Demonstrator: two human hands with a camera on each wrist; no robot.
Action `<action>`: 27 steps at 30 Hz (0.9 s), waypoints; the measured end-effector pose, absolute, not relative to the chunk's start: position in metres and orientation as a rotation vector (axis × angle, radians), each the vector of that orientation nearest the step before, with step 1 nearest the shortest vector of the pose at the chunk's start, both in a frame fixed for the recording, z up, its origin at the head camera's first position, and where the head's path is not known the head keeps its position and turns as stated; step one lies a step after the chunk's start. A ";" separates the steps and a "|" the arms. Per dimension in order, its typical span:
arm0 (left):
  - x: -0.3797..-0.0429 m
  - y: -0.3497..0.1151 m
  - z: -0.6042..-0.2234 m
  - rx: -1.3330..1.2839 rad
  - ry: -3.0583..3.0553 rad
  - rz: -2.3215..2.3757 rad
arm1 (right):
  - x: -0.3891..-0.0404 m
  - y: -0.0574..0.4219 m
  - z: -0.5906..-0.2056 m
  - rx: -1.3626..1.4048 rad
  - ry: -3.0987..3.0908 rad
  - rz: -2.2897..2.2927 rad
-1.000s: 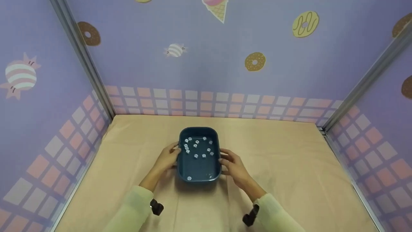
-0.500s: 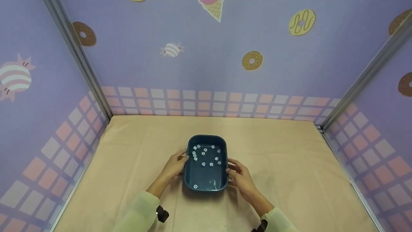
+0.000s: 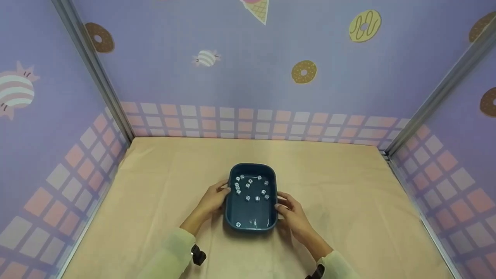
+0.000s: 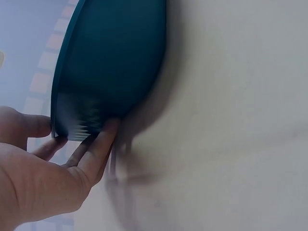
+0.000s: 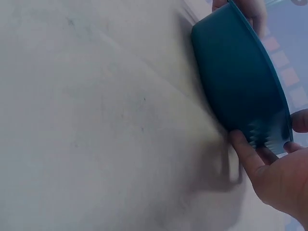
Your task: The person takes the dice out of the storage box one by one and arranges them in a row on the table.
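Observation:
Both hands hold a dark teal rectangular plastic bin [image 3: 248,213] by its two long sides. Several white dice [image 3: 257,198] lie inside it, most toward the far half and one in the near left corner. My left hand [image 3: 214,200] grips the left side; in the left wrist view its thumb is at the rim and its fingers lie along the outer wall of the bin [image 4: 110,53]. On the opposite side my right hand [image 3: 295,217] grips likewise, thumb at the rim and fingers against the wall. Whether the bin's underside touches the table cannot be told.
A pale cream cloth covers the table [image 3: 341,186]. Purple walls with printed sweets and pink and white squares enclose it at the back [image 3: 248,77], left and right. Metal posts [image 3: 93,73] stand at the back corners.
The bin and both hands have shifted right and toward me, mostly in the first half second, then only slightly. The dice keep roughly the same arrangement. The camera view has shifted slightly.

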State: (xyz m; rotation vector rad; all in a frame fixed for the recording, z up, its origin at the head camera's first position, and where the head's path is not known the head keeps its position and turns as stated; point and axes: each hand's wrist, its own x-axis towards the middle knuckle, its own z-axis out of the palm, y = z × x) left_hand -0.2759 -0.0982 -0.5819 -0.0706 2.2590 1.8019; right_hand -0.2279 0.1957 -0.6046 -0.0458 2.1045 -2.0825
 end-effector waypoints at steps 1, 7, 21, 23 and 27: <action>-0.276 -0.099 -0.582 -0.075 2.248 1.804 | -0.229 0.196 -0.604 -0.052 2.115 -2.070; -0.282 -0.100 -0.580 -0.049 2.206 1.836 | -0.236 0.199 -0.592 -0.083 2.314 -1.929; -0.303 -0.097 -0.582 -0.032 2.271 1.803 | -0.253 0.139 -0.556 -0.895 2.629 -1.465; -0.305 -0.096 -0.581 -0.031 2.268 1.790 | -0.255 0.127 -0.560 -0.910 2.616 -1.385; -0.305 -0.097 -0.580 -0.026 2.206 1.823 | -0.259 0.115 -0.571 -0.913 2.603 -1.257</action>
